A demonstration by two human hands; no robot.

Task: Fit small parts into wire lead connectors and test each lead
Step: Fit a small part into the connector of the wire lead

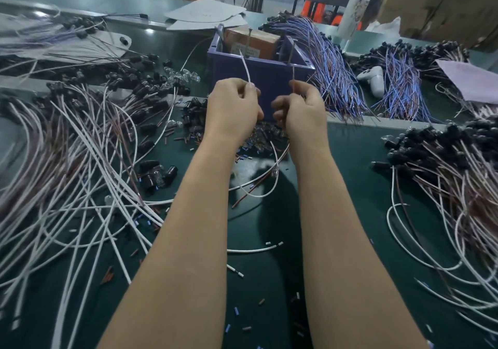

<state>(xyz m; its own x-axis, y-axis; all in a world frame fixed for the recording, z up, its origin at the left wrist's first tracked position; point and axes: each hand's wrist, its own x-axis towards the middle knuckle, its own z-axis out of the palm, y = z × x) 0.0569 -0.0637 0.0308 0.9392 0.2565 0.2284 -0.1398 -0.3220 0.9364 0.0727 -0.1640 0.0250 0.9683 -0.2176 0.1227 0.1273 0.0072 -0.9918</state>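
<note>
I have two hands up in front of one blue box (269,79). My left grip (233,106) pinches one white wire (246,71) between thumb and finger. The wire's tip points up at the box. My right grip (301,109) pinches one thin brown wire (293,79), which also stands straight up. The other fingers of both hands are curled in.

Two metal pins stick up from the box, one at the back (250,36) and one at the near right corner (291,52). The brown wire reaches up just under the near pin. I cannot tell if they touch. One brown cardboard pack (253,43) sits inside the box.

Below my hands, a white and brown loop (272,184) curves over the green counter (350,187).

There are too many wires to count. One big pile of white and brown ones (67,173) lies on my left and one more (458,187) on my right. Two blue and purple bunches (331,65) (401,84) lie behind on the right. A clump of black caps (159,176) sits near my left arm.

One white controller (373,79) lies between the two bunches. One white bottle (355,6) stands far back.

The bare green room is between my arms and beside my right arm. The wire piles crowd both sides.
</note>
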